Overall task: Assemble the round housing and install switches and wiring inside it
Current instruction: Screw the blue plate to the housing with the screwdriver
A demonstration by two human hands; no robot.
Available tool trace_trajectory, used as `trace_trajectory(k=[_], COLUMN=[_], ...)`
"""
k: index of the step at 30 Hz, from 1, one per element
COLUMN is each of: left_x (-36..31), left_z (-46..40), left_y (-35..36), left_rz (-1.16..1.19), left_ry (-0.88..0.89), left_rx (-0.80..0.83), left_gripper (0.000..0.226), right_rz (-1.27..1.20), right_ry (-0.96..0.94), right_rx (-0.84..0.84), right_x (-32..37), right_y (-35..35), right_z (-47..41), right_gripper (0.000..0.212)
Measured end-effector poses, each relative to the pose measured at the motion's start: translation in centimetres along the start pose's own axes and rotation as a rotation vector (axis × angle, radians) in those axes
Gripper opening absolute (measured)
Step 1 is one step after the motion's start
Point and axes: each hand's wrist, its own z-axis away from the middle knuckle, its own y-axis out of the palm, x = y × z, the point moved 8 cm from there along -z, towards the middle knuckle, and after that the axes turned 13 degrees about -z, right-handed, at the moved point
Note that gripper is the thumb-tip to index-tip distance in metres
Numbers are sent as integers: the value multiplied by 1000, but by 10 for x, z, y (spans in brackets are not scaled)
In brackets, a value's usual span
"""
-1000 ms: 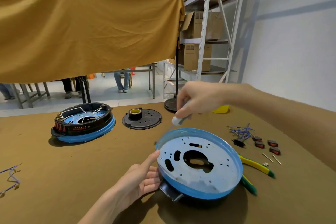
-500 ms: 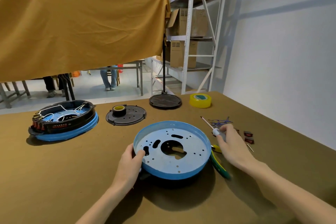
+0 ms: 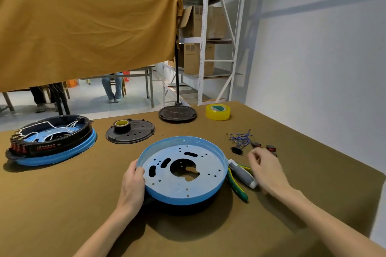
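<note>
A brown work table [image 3: 62, 204] stands in a storeroom, with metal shelving of cardboard boxes [image 3: 198, 48] behind it and an ochre cloth [image 3: 83, 23] hung across the far left. At the middle of the table lies the round blue housing pan [image 3: 183, 170], open side up, its grey perforated floor showing. The left hand [image 3: 133, 181] grips the pan's rim at 9 o'clock, fingers curled round the edge. At 3 o'clock, just beside the rim, lie a grey-handled screwdriver [image 3: 243, 174] and green-and-yellow pliers [image 3: 238, 188]. The right hand [image 3: 266, 170] hovers beside the screwdriver with fingers loosely bent, holding nothing. Past its fingertips, at 2 o'clock from the pan, sit the small black-and-red switches [image 3: 255, 145] and a tangle of blue wires [image 3: 240, 137]. At 10 o'clock rests an assembled housing [image 3: 50, 142] with wiring inside; at 11 o'clock a black cover plate [image 3: 135, 132] bearing a tape roll; at 1 o'clock a yellow tape roll [image 3: 217, 112].
</note>
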Motion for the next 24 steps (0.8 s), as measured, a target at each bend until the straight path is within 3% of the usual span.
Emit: trace_trajectory(k=[2,5,9,13,18,24], left_x=[-1,-4,-12,-36,-50,-57], left_z=[1,3,10,26,34,41], left_y=[-2,-6,-13,-18,-10,-2], left_rz=[6,-6,-115,-348,-475,-519], left_ry=[24,96,191,500,713,780], left_rx=[-18,-43,-71,-148,-82,62], left_gripper=[33,35,31,45,43,50], right_rz=[197,277,179,166,160,229], right_ry=[107,257,266,268,203,179], right_rx=[-13,154,172,305,366,459], right_x=[-23,-54,-62,-66,-54,-43], right_y=[-14,-14,-22,-17,-15,-10], right_z=[-14,-24,-32,-29,-24,-24], right_gripper=[21,25,20,4,7,16])
